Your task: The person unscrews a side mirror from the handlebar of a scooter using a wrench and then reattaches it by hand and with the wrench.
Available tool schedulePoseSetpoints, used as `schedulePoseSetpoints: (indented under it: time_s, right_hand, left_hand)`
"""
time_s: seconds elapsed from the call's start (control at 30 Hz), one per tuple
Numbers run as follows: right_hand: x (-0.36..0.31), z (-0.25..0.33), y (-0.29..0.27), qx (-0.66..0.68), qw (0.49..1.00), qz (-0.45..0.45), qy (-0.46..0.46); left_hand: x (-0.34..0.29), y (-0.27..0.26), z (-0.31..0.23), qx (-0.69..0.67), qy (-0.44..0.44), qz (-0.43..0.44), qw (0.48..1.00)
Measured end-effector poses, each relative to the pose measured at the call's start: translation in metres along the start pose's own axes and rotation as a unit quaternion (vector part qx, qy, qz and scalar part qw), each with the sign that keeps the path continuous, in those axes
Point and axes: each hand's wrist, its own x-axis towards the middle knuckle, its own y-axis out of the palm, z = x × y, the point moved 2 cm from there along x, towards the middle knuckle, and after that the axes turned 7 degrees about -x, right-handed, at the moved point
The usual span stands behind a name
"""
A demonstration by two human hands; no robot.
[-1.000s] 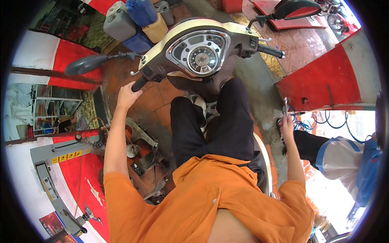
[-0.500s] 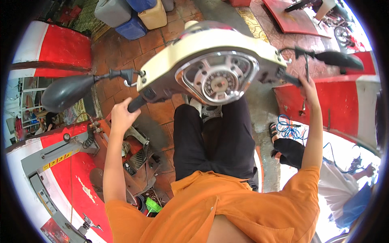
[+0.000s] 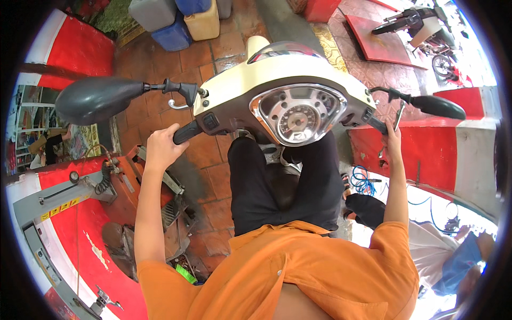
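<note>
I sit astride a cream scooter (image 3: 234, 76), its round dial gauge (image 3: 298, 121) between my arms. My left hand (image 3: 164, 146) is closed round the black left handlebar grip (image 3: 188, 132), below the silver brake lever (image 3: 177, 104). My right hand (image 3: 393, 140) is wrapped round the right handlebar grip (image 3: 377, 125). A slim silver metal bar (image 3: 399, 114) sticks out above and below my right hand; I cannot tell if it is a wrench. Black mirrors, the left mirror (image 3: 101, 100) and the right mirror (image 3: 437, 107), spread to both sides.
Plastic jugs (image 3: 202, 24) stand ahead on the tiled floor (image 3: 205, 181). At left is a tyre-changing machine (image 3: 125, 184). A red-and-white low wall (image 3: 426, 157), a blue hose (image 3: 362, 181) and another person (image 3: 426, 240) are at right. A motorbike (image 3: 426, 26) stands beyond a red ramp (image 3: 373, 40).
The handlebar has turned: its left end has gone forward and its right end has come back toward me. Both my hands have stayed on the grips.
</note>
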Motion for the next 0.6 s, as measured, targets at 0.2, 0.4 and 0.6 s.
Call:
schedulePoseSetpoints:
  time_s: [0.2, 0.4, 0.6]
  right_hand:
    - [-0.006, -0.004, 0.008, -0.011, 0.999, -0.019, -0.047]
    - [0.006, -0.008, -0.004, -0.056, 0.997, -0.031, -0.047]
    - [-0.034, -0.027, 0.027, -0.116, 0.944, -0.228, -0.209]
  left_hand:
    - [-0.001, -0.011, -0.009, 0.019, 0.0, -0.019, 1.0]
    - [-0.013, -0.011, -0.028, 0.041, -0.052, -0.018, 0.998]
    - [-0.049, 0.008, -0.046, 0.183, 0.037, -0.169, 0.968]
